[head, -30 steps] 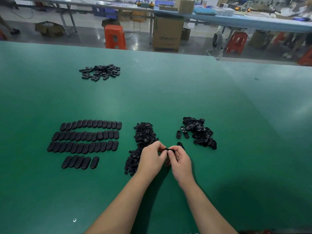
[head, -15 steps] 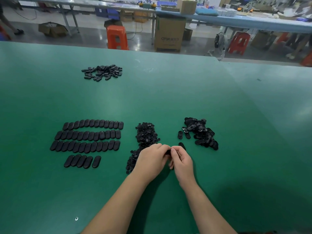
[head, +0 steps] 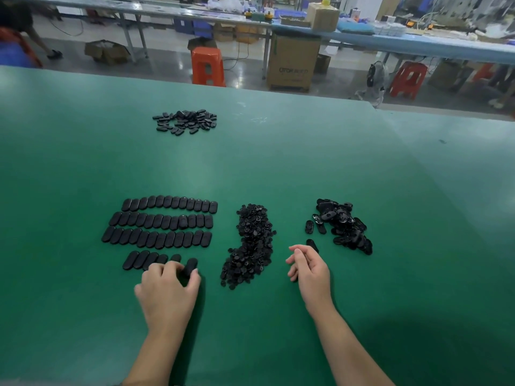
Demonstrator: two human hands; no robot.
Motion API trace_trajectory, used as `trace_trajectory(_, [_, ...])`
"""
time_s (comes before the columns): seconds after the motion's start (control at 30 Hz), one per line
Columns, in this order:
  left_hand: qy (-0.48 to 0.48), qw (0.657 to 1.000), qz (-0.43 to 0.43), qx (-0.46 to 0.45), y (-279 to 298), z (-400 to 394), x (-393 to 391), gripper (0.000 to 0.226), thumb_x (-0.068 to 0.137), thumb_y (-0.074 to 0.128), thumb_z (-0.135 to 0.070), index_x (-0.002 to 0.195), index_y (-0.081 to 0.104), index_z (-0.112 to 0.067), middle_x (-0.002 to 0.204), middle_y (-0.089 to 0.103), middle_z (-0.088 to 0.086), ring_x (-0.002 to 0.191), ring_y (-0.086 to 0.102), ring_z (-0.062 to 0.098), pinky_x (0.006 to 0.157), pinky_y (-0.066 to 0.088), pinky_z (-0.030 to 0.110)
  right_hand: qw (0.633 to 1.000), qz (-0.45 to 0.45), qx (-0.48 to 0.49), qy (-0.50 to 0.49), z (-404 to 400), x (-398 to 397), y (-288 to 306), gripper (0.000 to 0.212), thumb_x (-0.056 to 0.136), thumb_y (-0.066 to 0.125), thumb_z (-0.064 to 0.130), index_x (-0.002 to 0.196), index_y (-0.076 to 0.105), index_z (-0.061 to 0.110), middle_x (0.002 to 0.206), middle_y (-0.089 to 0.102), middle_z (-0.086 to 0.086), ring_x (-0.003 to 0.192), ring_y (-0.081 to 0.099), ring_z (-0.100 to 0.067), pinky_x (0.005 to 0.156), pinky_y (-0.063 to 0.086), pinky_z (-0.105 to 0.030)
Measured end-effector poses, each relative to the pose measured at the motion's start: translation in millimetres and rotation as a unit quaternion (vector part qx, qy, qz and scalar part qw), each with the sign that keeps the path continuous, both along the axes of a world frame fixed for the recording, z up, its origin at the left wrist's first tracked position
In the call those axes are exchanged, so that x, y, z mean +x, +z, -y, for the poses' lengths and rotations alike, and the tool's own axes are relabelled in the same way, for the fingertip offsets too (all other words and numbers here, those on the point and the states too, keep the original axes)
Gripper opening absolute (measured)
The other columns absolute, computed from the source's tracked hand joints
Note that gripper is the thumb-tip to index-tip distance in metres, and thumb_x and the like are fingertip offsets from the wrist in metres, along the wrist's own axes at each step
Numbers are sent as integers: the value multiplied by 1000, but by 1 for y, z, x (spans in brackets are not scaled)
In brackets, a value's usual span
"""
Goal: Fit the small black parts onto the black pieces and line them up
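Setting the finished piece (head: pixel 191 266), pinched in our left hand (head: pixel 167 288), flush at the nearest row's (head: pixel 145 259) end, we keep our right hand (head: pixel 309 267) loose-fingered, holding nothing, near the small-parts heap (head: pixel 250 240).

Overhead lighting is even and moderately bright. A pale sheen crosses the green table (head: pixel 278 168) centre toward 12 o'clock. Soft shadows fall beneath both forearms toward 6 o'clock. Wide-angle distortion bends the edges. Background at 12 o'clock is slightly soft.
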State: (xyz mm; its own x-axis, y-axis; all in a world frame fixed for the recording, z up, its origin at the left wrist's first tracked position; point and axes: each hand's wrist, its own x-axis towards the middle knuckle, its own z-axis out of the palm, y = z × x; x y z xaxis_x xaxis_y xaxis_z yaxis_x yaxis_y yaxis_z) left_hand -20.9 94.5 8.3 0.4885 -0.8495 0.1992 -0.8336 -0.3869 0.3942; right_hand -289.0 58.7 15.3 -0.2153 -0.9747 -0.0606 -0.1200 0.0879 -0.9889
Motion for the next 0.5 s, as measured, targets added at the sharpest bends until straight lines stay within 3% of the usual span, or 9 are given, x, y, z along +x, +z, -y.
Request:
trace_trajectory(0.1, [-30, 999, 16, -23, -3, -2, 4, 34, 73, 86, -36, 96, 74, -14, 95, 58, 9, 93, 53, 31, 78, 41, 45, 1000, -10, 3, -1, 0, 1, 1, 19, 104, 52, 17, 98, 69, 22, 76, 69, 2, 60, 58, -10, 57, 52, -25])
trace_trajectory(0.2, [-88, 993, 48, -67, -6, -4, 8, 25, 74, 86, -34, 91, 78, -18, 107, 59, 11, 103, 49, 34, 82, 41, 48, 1000, -16, 3, -1, -1, 1, 1, 19, 104, 52, 17, 97, 69, 21, 76, 69, 2, 60, 58, -10, 57, 51, -25])
trace_trajectory(0.27, [-107, 990, 56, -70, -8, -6, 14, 22, 79, 77, -40, 91, 79, -21, 119, 60, 13, 114, 45, 38, 89, 40, 54, 1000, -21, 2, 0, 0, 1, 1, 19, 104, 52, 17, 96, 69, 20, 75, 69, 2, 60, 58, -10, 57, 52, -26])
trace_trajectory(0.37, [-104, 993, 43, -46, -10, -9, 27, 36, 78, 62, -49, 97, 79, -24, 132, 56, 18, 128, 40, 41, 101, 35, 59, 1000, -29, 2, 1, 0, 1, 1, 20, 104, 52, 18, 95, 69, 21, 75, 69, 2, 60, 58, -10, 57, 52, -26])
trace_trajectory(0.5, [-94, 995, 30, -31, -9, -8, 48, 34, 84, 69, -51, 102, 79, -25, 139, 53, 22, 139, 34, 40, 114, 26, 59, 1000, -30, 1, 2, 0, 1, 2, 21, 104, 52, 17, 94, 69, 20, 74, 68, 2, 59, 58, -10, 56, 52, -25])
